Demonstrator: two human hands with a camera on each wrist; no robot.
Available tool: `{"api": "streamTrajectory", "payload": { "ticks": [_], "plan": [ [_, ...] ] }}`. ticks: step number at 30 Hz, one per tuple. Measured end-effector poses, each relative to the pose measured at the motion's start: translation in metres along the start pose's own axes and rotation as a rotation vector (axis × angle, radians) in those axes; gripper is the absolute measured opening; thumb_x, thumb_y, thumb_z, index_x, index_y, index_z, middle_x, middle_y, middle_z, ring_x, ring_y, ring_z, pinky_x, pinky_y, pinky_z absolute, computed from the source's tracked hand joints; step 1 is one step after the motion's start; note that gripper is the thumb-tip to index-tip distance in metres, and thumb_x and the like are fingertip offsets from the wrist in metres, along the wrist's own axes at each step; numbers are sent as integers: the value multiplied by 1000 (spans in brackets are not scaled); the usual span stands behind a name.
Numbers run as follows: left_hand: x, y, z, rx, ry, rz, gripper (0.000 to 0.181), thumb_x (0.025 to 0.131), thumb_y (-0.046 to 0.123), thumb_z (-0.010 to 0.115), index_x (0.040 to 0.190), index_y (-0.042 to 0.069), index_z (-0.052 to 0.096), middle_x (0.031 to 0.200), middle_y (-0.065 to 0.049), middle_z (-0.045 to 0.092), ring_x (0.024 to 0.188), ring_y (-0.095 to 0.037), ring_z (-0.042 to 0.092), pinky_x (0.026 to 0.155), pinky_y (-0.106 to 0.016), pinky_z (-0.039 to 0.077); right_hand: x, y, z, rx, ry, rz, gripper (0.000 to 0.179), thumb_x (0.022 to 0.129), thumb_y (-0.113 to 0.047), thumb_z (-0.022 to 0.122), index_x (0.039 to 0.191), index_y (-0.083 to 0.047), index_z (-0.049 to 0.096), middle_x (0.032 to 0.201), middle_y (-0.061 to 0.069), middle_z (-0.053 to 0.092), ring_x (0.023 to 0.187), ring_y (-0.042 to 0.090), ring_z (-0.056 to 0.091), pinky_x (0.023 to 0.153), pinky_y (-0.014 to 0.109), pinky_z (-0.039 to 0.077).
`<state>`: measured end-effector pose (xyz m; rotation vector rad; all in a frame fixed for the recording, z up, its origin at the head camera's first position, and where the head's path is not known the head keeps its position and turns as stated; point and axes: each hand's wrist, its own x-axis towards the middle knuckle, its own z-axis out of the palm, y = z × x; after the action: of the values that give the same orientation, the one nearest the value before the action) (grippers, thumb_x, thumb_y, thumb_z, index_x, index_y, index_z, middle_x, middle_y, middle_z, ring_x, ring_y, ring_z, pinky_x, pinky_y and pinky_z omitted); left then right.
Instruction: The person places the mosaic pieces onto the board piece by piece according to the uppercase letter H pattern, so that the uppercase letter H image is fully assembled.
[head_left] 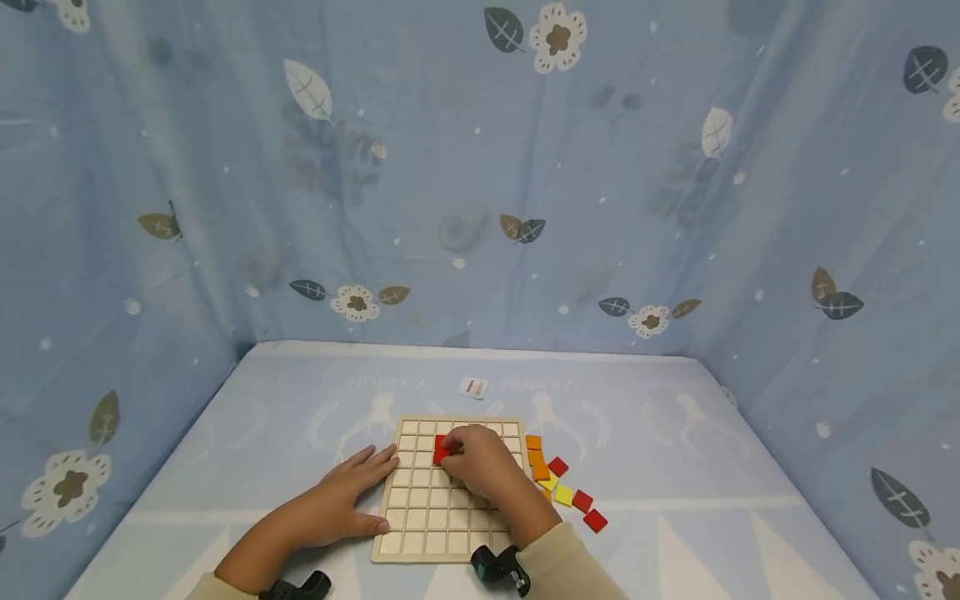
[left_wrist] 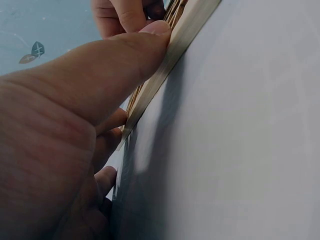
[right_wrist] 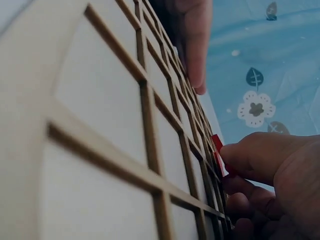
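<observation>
Left hand (head_left: 341, 498) — fingers spread, touching grid board's (head_left: 438, 521) left edge | right hand (head_left: 483, 462) — pinches red tile (right_wrist: 230, 170) over board's far half | orange, yellow, red loose tiles (head_left: 563, 495) right of board | card (head_left: 473, 387) beyond board, print too small to read

Blue cloth (head_left: 420, 183) with leaves (head_left: 308, 89) and white flowers (head_left: 558, 38) hangs along the far, left and right edges of the pale table (head_left: 652, 475), its top faintly patterned.

Pale table (head_left: 675, 467), gridded board (head_left: 413, 542), loose tiles (head_left: 564, 496), card (head_left: 474, 387)
</observation>
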<state>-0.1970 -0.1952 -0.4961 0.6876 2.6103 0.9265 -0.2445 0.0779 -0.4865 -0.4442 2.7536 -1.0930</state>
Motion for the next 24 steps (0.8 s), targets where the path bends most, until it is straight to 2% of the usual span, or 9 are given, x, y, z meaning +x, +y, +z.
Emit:
{"api": "streamTrajectory", "payload": {
  "ticks": [9,24],
  "plan": [
    [2,-1,0,11,3,3,101,86,56,80,164,11,35,175,-6,20,160,-48,8,115,-81,14,2,-3,4,-58,8,-5,15,96,-15,74,109,-20,78,111,-4,68,96,14,61,83,36,55],
    [0,1,-1,5,-1,-11,100,86,55,81,164,12,36,175,-6,21,160,-48,8,115,-81,14,4,2,8,-107,12,-14,16,96,-20,76,112,-22,76,105,-7,65,91,12,59,86,36,54]
  ]
}}
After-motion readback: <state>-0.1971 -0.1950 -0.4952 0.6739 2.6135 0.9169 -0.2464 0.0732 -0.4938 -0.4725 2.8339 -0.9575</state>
